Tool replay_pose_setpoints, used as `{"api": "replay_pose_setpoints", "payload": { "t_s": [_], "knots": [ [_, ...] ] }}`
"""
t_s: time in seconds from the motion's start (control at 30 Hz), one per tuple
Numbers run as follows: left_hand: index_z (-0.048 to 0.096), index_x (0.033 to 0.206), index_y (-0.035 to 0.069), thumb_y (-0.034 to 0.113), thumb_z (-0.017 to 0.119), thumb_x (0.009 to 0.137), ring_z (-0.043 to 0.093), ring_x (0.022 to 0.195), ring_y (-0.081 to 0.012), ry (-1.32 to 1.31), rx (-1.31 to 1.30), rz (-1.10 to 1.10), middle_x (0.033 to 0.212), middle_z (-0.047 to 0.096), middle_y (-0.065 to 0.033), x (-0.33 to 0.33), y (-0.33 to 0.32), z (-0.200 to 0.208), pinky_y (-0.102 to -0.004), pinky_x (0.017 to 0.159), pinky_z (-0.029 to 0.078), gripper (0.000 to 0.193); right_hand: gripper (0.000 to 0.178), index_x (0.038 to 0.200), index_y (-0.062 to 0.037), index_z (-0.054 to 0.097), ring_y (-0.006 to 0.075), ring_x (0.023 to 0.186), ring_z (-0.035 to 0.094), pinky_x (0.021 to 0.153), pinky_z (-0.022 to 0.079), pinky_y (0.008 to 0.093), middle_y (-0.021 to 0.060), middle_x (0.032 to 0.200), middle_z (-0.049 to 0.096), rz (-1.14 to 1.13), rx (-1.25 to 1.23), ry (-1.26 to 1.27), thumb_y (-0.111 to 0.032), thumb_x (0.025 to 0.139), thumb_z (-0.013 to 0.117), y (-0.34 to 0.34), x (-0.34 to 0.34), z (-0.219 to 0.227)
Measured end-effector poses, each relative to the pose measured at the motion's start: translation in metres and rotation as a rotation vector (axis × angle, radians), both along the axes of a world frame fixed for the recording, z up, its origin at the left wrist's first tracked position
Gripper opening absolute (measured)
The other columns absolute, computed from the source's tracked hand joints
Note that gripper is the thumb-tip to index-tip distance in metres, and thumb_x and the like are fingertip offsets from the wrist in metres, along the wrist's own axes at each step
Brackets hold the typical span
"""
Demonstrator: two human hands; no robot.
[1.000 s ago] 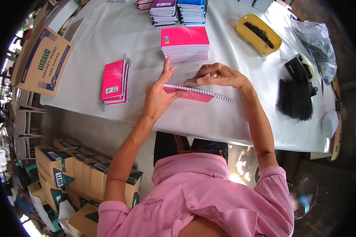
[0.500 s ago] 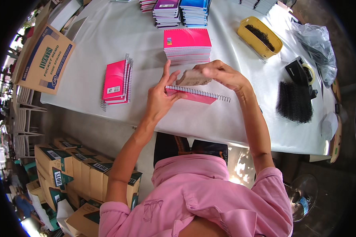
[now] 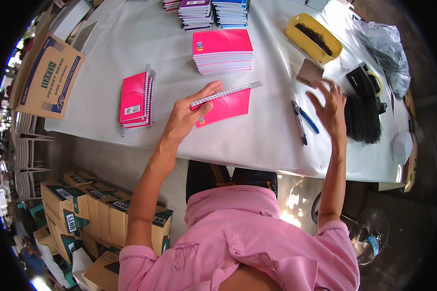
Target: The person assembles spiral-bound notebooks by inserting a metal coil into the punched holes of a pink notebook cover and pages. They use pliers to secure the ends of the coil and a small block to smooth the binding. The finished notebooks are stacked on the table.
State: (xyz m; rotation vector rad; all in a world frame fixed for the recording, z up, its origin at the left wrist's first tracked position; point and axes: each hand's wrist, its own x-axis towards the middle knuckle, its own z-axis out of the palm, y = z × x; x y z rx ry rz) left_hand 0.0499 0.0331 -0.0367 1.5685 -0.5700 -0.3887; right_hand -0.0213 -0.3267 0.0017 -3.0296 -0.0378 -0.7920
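Note:
My left hand (image 3: 183, 115) grips a pink notebook (image 3: 230, 107) by its left end, thumb below and fingers behind. A wire coil (image 3: 250, 87) runs along the notebook's upper edge, its loose end sticking out past the right corner. My right hand (image 3: 332, 109) has its fingers spread and holds nothing. By its fingertips is a flat brown block (image 3: 310, 73); whether they touch cannot be made out. Cutting pliers with blue and dark handles (image 3: 307, 123) lie just left of that hand. Beyond the held notebook stands a stack of pink notebooks (image 3: 223, 44).
Several coiled pink notebooks (image 3: 135, 99) lie at the left, near a cardboard box (image 3: 49, 75). Purple notebooks (image 3: 195, 14) and blue notebooks (image 3: 231, 13) are piled at the back. A yellow tub (image 3: 336, 50) holds black coils. More black coils (image 3: 363, 119) lie beside a tape dispenser (image 3: 359, 80).
My right hand has moved right, away from the notebook, and let go of the brown block, which now lies by the tub. The pliers have come into view. My left hand has tilted the notebook.

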Motion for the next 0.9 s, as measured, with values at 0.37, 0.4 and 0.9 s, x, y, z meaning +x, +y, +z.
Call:
{"api": "replay_pose_setpoints", "payload": {
  "t_s": [0.37, 0.4, 0.9],
  "knots": [
    [0.049, 0.142, 0.01, 0.017, 0.066, 0.092, 0.066, 0.11, -0.0216, -0.356, 0.175, 0.274, 0.131, 0.062, -0.0108, -0.03, -0.016, 0.0, -0.0314, 0.087, 0.053, 0.053, 0.054, 0.13, -0.011, 0.057, 0.0325, 0.094, 0.059, 0.081, 0.05, 0.0422, 0.0154, 0.107, 0.056, 0.011, 0.647, 0.133, 0.003, 0.078, 0.064, 0.095, -0.069, -0.02],
    [0.049, 0.142, 0.011, 0.017, 0.067, 0.091, 0.067, 0.107, -0.0238, -0.439, 0.22, 0.321, 0.13, 0.063, -0.011, -0.033, -0.019, 0.004, -0.0326, 0.084, 0.054, 0.055, 0.05, 0.128, -0.0127, 0.059, 0.0323, 0.092, 0.06, 0.08, 0.051, 0.0429, 0.0143, 0.107, 0.056, 0.165, 0.574, 0.079, -0.001, 0.08, 0.066, 0.113, -0.07, -0.007],
    [0.046, 0.144, 0.016, -0.008, 0.065, 0.075, 0.063, 0.114, -0.0317, -0.805, 0.59, 0.513, 0.133, 0.06, -0.0066, -0.055, -0.019, 0.031, -0.0396, 0.086, 0.055, 0.075, 0.03, 0.121, -0.0066, 0.06, 0.0194, 0.072, 0.061, 0.064, 0.049, 0.032, 0.0081, 0.083, 0.063, 0.491, 1.259, 0.686, -0.024, 0.097, 0.057, 0.156, -0.048, 0.026]
  ]
}}
